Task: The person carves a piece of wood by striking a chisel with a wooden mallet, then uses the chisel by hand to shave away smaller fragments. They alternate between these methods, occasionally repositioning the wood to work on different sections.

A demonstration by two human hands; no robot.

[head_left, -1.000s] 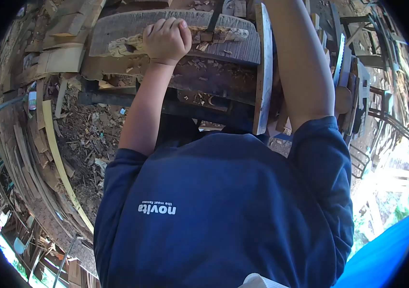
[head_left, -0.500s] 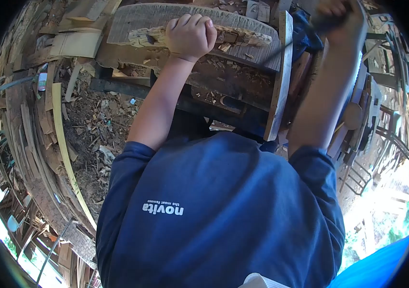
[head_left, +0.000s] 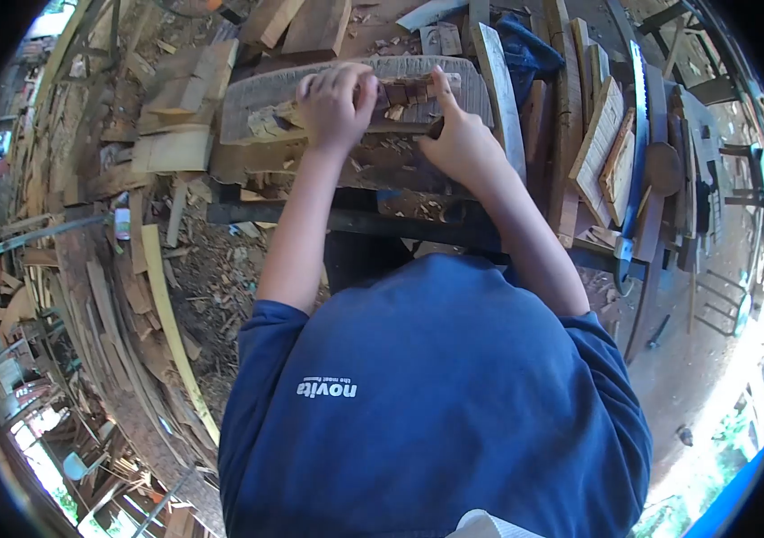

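wood scraps litter the ground below the grey slab. left hand clamps a rough strip on it; right hand alongside, grip unclear.

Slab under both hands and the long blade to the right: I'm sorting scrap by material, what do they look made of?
Slab: raw unfinished wood, weathered grey with rough saw ridges and pale splinters where the left hand and right hand rest. Blade: probably steel, thin and bluish-grey with a toothed edge; coating unclear.
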